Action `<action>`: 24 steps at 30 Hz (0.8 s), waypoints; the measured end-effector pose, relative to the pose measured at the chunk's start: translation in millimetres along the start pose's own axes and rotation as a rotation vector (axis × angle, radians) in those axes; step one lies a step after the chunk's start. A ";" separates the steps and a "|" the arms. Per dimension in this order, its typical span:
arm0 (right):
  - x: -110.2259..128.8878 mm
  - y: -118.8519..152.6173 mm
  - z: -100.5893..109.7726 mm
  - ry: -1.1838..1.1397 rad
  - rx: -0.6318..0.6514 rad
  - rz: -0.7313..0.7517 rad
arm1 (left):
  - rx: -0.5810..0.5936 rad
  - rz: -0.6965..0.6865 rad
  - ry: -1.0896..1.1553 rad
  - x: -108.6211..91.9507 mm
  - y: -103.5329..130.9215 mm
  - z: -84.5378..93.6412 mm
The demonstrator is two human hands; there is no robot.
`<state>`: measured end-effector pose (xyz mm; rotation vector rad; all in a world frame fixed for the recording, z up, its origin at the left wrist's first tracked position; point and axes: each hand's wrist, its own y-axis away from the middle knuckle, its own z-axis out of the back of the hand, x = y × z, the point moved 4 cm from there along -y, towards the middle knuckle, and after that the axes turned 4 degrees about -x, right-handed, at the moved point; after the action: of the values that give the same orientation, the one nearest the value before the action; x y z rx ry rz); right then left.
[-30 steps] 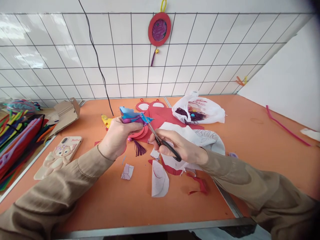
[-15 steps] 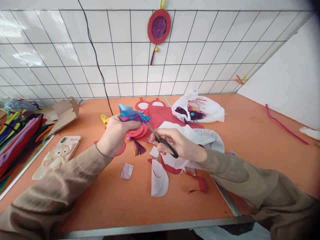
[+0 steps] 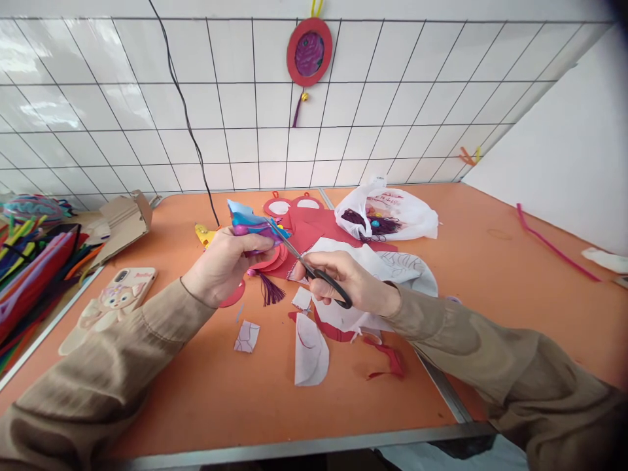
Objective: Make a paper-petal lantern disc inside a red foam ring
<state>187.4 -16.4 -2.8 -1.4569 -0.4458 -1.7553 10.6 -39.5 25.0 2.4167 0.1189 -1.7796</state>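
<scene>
My left hand (image 3: 226, 258) pinches a blue and purple painted piece (image 3: 245, 216), thin and bent like paper, above the orange table. My right hand (image 3: 346, 278) is closed round the black handles of a pair of scissors (image 3: 331, 286). The scissor blades point up and left and meet the right part of the painted piece. Below the hands lie red paper rings (image 3: 272, 260) and a dark purple tassel (image 3: 271, 288). To the right, white paper (image 3: 338, 314) with pencil lines spreads under my right hand.
A white plastic bag (image 3: 412, 212) with dark yarn stands at the back. Paper scraps (image 3: 311, 353) lie in front. On the left are a phone (image 3: 115, 297), cardboard (image 3: 125, 226) and coloured pipe cleaners (image 3: 39, 275). A red round ornament (image 3: 309, 52) hangs on the tiled wall.
The view has shifted slightly. The painted piece has tilted a little in my left hand, and the scissor blades remain at its right part.
</scene>
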 end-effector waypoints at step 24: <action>-7.1 -0.7 0.1 -0.002 -0.010 0.000 | 0.012 0.125 0.019 -2.4 -2.7 1.0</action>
<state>187.1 -13.4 -9.3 -1.4660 -0.4384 -1.7583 8.6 -37.0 26.9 2.3920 -0.0398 -1.7085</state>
